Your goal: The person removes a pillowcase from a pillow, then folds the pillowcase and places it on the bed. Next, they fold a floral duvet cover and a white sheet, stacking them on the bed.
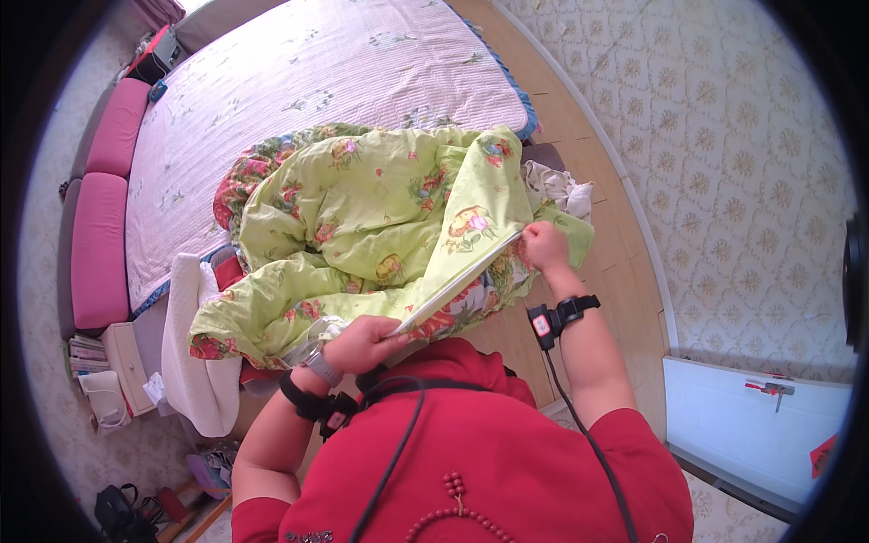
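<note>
A bunched, puffy quilt cover (366,203) with a light green floral print lies before me at the near side of the bed. My right hand (545,246) grips its edge at the right. My left hand (363,344) pinches the same edge lower down, close to my body. Between the two hands a white strip (468,275), perhaps a zip, runs taut along the edge. Below the strip hangs a side of the cover printed with red flowers and foliage (468,305). The fingertips of both hands are partly hidden by the fabric.
A bed (326,68) with a pale quilted spread extends behind the cover. Pink headrest cushions (100,251) line the left wall. A white folded pad (197,366) and a bedside cabinet (129,366) stand at left. Crumpled pale cloth (560,190) lies at right, beside wooden flooring (624,285). A white door (753,407) is lower right.
</note>
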Available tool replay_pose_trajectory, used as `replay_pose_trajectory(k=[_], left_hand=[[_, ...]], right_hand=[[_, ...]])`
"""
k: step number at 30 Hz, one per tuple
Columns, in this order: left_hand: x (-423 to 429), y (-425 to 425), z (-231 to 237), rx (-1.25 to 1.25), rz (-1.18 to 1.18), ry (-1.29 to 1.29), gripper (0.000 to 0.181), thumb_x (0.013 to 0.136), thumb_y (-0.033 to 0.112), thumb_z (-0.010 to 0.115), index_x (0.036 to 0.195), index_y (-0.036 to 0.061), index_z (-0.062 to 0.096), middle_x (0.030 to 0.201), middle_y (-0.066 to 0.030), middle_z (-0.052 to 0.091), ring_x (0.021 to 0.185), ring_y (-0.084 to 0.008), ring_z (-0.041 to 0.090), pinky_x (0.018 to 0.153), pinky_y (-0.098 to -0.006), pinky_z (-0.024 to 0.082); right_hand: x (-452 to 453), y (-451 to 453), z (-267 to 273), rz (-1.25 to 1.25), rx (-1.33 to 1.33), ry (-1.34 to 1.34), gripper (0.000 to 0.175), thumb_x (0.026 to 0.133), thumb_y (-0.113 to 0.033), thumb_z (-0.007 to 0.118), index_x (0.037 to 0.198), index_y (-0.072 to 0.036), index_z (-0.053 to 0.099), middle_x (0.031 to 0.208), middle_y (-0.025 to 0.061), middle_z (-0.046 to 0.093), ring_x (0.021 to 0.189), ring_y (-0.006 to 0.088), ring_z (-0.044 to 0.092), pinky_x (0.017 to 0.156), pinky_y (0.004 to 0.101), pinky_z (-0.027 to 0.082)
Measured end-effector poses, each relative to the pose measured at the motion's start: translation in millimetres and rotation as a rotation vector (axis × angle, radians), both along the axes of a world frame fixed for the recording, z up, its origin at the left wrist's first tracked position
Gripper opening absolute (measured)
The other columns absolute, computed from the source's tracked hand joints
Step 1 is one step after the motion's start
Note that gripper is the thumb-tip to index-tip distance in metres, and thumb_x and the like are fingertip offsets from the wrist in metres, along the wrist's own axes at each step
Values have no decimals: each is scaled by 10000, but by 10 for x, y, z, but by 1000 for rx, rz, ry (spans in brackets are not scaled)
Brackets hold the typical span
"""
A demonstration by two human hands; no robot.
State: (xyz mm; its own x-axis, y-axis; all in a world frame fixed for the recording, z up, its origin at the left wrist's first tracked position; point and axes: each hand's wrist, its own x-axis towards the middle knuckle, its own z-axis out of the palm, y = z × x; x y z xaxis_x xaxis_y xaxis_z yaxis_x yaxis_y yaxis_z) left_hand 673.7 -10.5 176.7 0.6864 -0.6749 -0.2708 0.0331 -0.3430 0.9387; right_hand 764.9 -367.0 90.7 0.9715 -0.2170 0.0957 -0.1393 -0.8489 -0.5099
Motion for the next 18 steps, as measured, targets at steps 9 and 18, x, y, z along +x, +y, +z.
replay_pose_trajectory(k=[9,18], left_hand=[[-133,288,146,-29,-203,12,318,923,269,479,761,-4,501,645,-97,457,598,-190,429,591,-321,396],[132,127,-56,-85,388,351,238,920,227,467,822,24,543,688,46,452,587,-57,418,511,-228,376]], right_hand=[[178,-322,-139,-167,18,-112,151,818,-222,563,816,-85,629,793,125,630,723,328,606,644,400,478],[-252,663,113,235,552,481,446,841,-270,604,1187,-40,442,904,140,617,601,178,611,588,310,505]])
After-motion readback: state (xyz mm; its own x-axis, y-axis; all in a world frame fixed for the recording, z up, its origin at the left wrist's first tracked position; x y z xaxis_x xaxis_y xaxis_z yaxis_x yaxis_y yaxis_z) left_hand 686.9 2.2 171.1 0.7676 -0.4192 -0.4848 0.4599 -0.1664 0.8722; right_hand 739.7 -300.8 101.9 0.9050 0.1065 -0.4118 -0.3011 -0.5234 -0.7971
